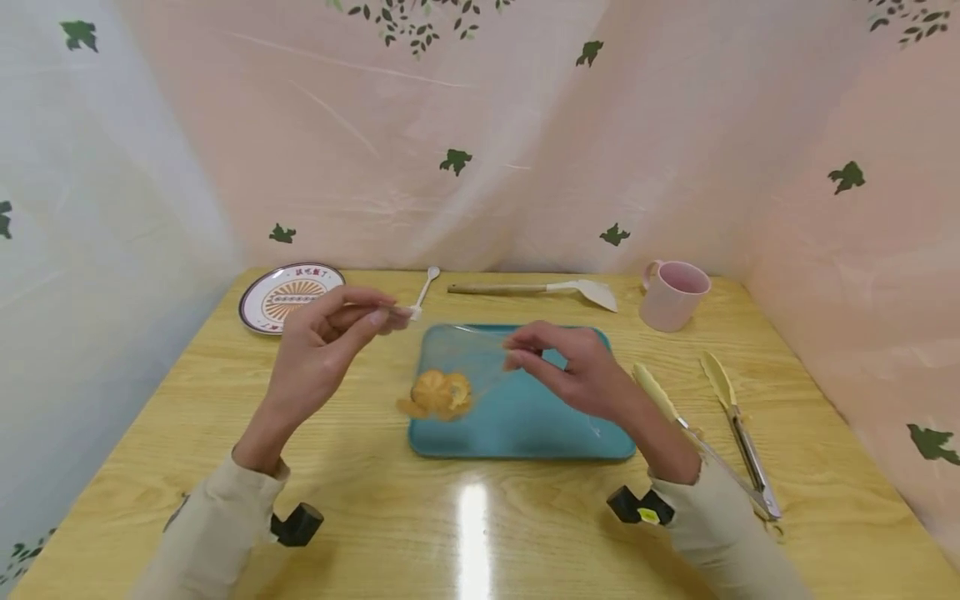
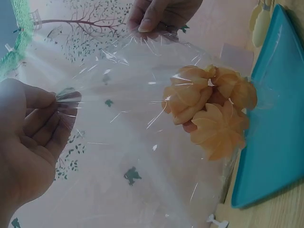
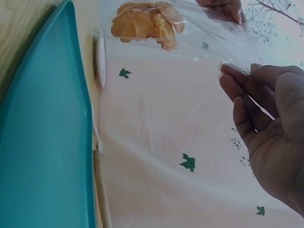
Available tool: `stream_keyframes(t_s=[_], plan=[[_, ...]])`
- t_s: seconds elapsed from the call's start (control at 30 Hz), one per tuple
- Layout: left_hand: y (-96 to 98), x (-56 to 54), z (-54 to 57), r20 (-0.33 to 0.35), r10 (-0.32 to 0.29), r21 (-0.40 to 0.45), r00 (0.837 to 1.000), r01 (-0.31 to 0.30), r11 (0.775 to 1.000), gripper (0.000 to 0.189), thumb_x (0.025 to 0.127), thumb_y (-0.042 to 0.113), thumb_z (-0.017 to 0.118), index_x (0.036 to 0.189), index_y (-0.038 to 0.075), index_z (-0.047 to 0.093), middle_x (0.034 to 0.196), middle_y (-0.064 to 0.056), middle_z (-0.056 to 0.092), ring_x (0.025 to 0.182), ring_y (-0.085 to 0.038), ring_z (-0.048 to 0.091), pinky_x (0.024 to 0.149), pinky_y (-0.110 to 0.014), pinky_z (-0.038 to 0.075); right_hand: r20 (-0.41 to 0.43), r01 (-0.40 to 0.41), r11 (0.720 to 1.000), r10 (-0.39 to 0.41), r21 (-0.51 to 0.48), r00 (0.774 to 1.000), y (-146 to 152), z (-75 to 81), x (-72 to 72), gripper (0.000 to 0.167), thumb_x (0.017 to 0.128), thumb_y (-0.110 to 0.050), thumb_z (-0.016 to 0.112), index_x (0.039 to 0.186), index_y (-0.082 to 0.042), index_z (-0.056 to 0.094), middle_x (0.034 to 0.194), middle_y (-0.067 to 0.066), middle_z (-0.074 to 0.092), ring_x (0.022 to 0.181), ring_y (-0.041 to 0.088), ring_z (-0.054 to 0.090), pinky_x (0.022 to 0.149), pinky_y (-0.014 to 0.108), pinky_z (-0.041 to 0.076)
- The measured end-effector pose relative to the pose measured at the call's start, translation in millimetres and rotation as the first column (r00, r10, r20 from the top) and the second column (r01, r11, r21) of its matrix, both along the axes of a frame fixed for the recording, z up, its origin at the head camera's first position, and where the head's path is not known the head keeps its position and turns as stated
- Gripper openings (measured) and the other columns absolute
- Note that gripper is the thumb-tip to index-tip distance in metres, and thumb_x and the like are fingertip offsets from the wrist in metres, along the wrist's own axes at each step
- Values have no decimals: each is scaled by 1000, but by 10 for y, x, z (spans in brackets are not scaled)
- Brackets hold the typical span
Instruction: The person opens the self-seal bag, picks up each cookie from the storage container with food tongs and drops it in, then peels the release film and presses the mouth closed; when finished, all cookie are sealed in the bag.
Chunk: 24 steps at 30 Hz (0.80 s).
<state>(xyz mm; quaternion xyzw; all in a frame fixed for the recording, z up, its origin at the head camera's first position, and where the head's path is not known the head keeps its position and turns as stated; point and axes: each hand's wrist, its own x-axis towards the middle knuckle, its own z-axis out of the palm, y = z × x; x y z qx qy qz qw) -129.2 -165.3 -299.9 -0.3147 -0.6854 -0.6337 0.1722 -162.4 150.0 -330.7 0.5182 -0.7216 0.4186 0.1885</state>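
A clear plastic bag (image 2: 123, 118) is stretched between my two hands, above the table. My left hand (image 1: 318, 358) pinches one upper corner of it between thumb and fingers. With thumb and fingertips, my right hand (image 1: 581, 371) pinches the other upper corner. Several orange-brown, flower-shaped pastries (image 2: 219, 128) lie bunched at the bottom of the bag; in the head view the pastries (image 1: 435, 393) appear over the left part of the blue tray (image 1: 525, 446). Whether the bag's mouth is sealed I cannot tell.
A patterned plate (image 1: 258, 287) stands at the back left, a small white spoon (image 1: 426, 287) beside it. Behind the tray lies a spatula (image 1: 502, 288) with a wooden handle. A pink mug (image 1: 667, 304) is at the back right, metal tongs (image 1: 742, 442) with yellowish tips near my right forearm.
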Motion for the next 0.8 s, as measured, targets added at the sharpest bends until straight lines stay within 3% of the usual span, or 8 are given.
stream_keyframes(t_s=[0.17, 0.33, 0.63, 0.8], plan=[[-117, 18, -47, 8, 54, -29, 999, -54, 998, 18, 97, -16, 60, 114, -14, 66, 105, -11, 78, 96, -17, 75, 87, -24, 58, 13, -7, 1000, 6, 26, 1000, -118, -44, -19, 19, 108, -22, 59, 112, -7, 69, 94, -2, 76, 86, 12, 73, 62, 21, 53], [-322, 66, -139, 13, 69, -21, 998, -68, 997, 18, 99, -13, 60, 116, -15, 65, 108, -11, 78, 97, -17, 75, 89, -26, 58, 12, -55, 998, 54, 43, 998, -296, -74, -46, 15, 106, -13, 62, 116, -5, 70, 95, -1, 76, 85, 12, 72, 61, 23, 52], [-647, 187, -263, -15, 21, 101, 1000, -19, 995, 17, 95, -23, 55, 111, -21, 63, 103, -18, 77, 92, -18, 76, 85, -22, 58, 8, -143, 987, 143, 71, 990, -608, -120, -16, 16, 99, 2, 67, 114, -1, 70, 98, 2, 75, 88, 9, 69, 75, 22, 56], [-802, 242, -347, -12, 1, 145, 1000, 1, 989, 20, 93, -27, 53, 111, -24, 62, 101, -16, 78, 90, -18, 76, 81, -20, 58, -3, -157, 983, 158, 97, 987, -734, -144, 28, 17, 97, 3, 68, 114, -2, 71, 98, 2, 75, 90, 6, 69, 74, 18, 54]])
